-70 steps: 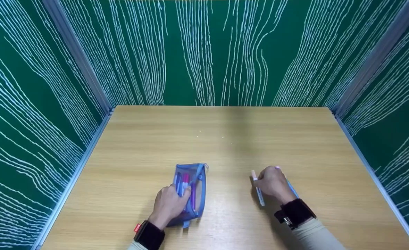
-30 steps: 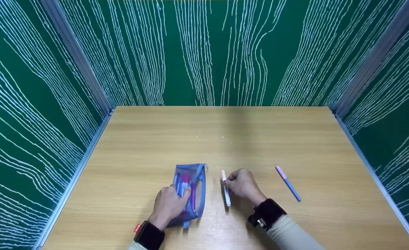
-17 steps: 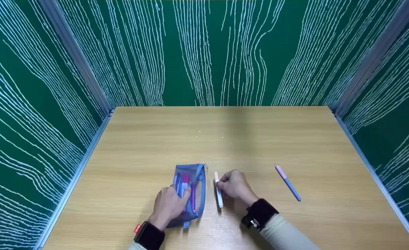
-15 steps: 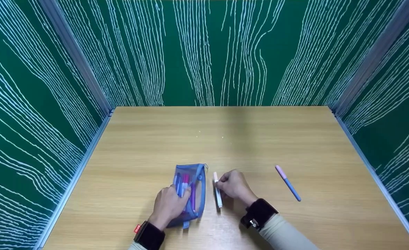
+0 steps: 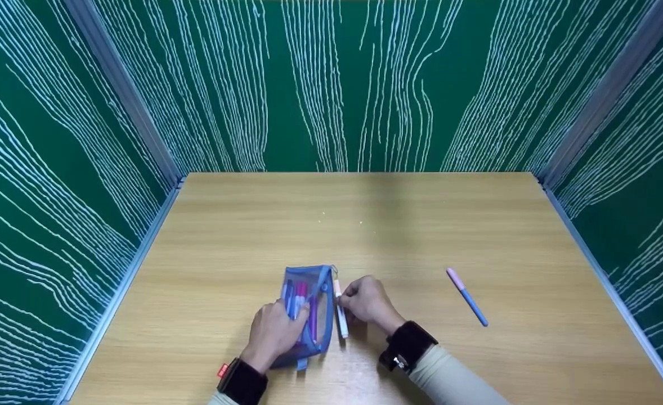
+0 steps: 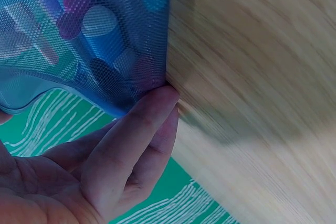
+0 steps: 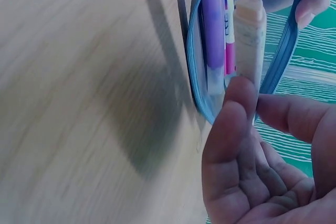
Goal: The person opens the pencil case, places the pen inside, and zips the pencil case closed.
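Observation:
A blue mesh pencil case (image 5: 325,315) lies on the table with its zip side gaping, several pens and markers inside. My left hand (image 5: 275,329) grips the case from its left side, thumb over the top; in the left wrist view its fingertips (image 6: 163,98) press the mesh edge. My right hand (image 5: 370,301) pinches a white marker with a peach cap (image 5: 340,309) between thumb and fingers, right beside the case's right edge. In the right wrist view the marker (image 7: 249,45) overlaps the opening, where a purple pen (image 7: 214,30) shows.
A blue pen with a pink cap (image 5: 467,297) lies on the wooden table (image 5: 241,225) to the right. Tiny white specks dot the table farther back. Green walls with white lines enclose the table on three sides.
My right hand has picked up the peach-capped marker from beside the blue pen and carried it left to the case. My left hand has stayed on the case.

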### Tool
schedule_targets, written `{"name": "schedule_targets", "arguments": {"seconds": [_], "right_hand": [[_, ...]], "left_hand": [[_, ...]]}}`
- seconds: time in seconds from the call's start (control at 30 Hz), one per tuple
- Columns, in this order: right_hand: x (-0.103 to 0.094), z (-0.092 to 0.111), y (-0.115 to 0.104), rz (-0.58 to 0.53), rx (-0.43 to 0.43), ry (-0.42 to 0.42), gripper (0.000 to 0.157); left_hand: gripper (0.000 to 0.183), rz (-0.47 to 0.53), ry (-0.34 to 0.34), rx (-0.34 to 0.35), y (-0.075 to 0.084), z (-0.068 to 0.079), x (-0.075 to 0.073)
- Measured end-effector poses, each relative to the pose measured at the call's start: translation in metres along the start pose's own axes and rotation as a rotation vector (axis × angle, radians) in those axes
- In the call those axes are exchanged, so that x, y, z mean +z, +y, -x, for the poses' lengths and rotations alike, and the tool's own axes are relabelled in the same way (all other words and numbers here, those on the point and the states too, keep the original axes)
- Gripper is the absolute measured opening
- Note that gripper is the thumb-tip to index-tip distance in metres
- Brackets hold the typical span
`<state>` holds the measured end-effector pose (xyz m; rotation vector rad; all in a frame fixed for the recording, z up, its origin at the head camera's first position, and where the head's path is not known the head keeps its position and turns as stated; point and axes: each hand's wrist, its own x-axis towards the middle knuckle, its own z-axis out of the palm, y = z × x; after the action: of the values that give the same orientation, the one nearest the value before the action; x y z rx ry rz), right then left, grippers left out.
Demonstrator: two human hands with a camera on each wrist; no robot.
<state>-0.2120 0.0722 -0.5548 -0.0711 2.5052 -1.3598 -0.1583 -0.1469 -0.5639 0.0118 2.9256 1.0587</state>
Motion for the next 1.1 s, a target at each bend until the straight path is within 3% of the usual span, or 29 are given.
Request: {"name": "schedule_targets", "arguments": {"seconds": [0.4,0.87,1.1], "right_hand": [[0.019,-0.003,-0.006,-0.083,-0.005,-0.024,0.011],[0.041,-0.009,-0.016,-0.209,0.075,-0.032,0.009],[0.051,-0.010,-0.020,-0.223,0.060,-0.026,0.008]], "left_hand": [[0.042,-0.058,0.027,-0.005,0.000,-0.002,0.001],[0.043,-0.044,0.018,-0.031,0.002,-0.001,0.000],[0.041,-0.068,0.039,0.005,0.001,-0.002,0.001]]}}
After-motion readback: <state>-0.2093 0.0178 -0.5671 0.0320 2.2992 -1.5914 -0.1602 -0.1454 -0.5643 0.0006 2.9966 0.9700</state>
